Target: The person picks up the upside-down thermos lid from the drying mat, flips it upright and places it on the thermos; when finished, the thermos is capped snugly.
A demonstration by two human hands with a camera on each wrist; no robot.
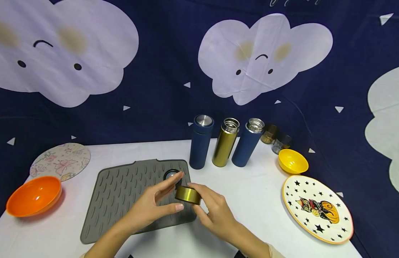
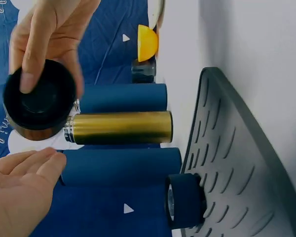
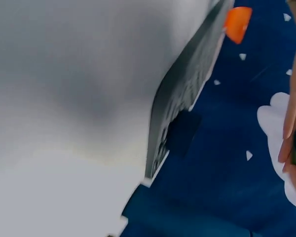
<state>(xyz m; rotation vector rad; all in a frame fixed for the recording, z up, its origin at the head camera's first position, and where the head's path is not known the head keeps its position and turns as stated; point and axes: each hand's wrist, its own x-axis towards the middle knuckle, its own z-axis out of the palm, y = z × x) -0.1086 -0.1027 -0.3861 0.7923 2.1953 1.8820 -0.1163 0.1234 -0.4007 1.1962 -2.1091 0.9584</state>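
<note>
White tabletop under a cloud-print backdrop: the right hand pinches a gold flask lid above the grey ribbed mat, while the left hand hovers beside it, fingers relaxed and holding nothing; a blue lid lies on the mat, and behind stand the lidless gold flask and two blue flasks

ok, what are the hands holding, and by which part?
The right hand pinches the gold cap by its side wall. The left hand is open beside it, fingers straight, not gripping.
</note>
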